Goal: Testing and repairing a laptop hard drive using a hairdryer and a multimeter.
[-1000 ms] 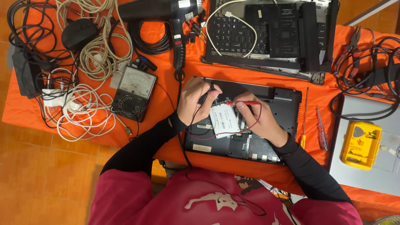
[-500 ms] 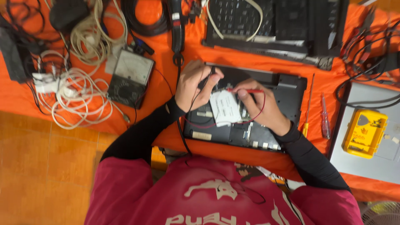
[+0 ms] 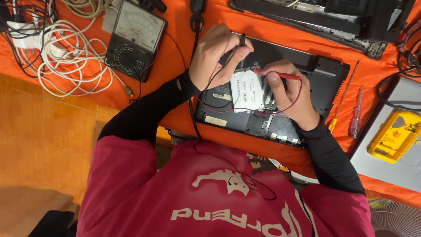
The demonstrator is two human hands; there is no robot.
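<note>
At frame centre the left hand (image 3: pixel 215 55) pinches a black probe (image 3: pixel 240 43) and the right hand (image 3: pixel 287 90) a red probe (image 3: pixel 276 74) – tips angled onto the opened laptop base (image 3: pixel 324 74) beside its white drive (image 3: pixel 247 91) – leads running to the analogue meter (image 3: pixel 133 37) at upper left

An analog meter (image 3: pixel 133 37) with a pale dial lies tilted at the upper left on the orange cloth (image 3: pixel 175 61); left of it sprawls a tangle of white cables (image 3: pixel 66 66) with a white plug block (image 3: pixel 26 37) among them; a second dismantled black laptop (image 3: pixel 333 17) runs along the top edge; two screwdrivers (image 3: pixel 355 114) lie at the right, just beside a yellow device (image 3: pixel 394 136) resting on a grey slab (image 3: pixel 381 162); a white fan grille (image 3: pixel 394 219) shows at the lower right corner; orange floor tiles (image 3: pixel 39 145) fill the left.
</note>
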